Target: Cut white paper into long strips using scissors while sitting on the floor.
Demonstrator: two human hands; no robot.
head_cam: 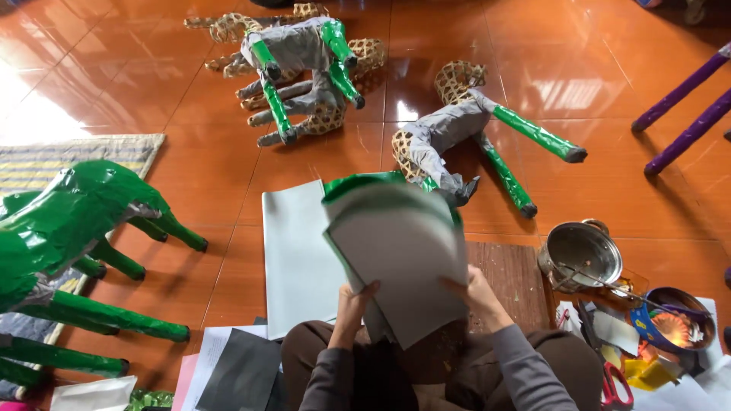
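Note:
Both my hands hold up a stack of paper sheets (396, 251), grey on the side facing me and green at the edges. My left hand (352, 304) grips its lower left edge and my right hand (478, 295) grips its lower right edge. The stack is blurred. Below it a large grey sheet (293, 259) lies flat on the orange tiled floor (228, 99). A wooden board (510, 278) lies under my right hand.
Woven animal frames partly wrapped in grey and green paper lie ahead (304, 68) and to the right (464, 133). Fully green figures (68, 221) stand at left on a striped mat (46, 156). A metal pot (582, 255), red scissors (615, 384) and paper scraps sit at right. Purple legs (685, 99).

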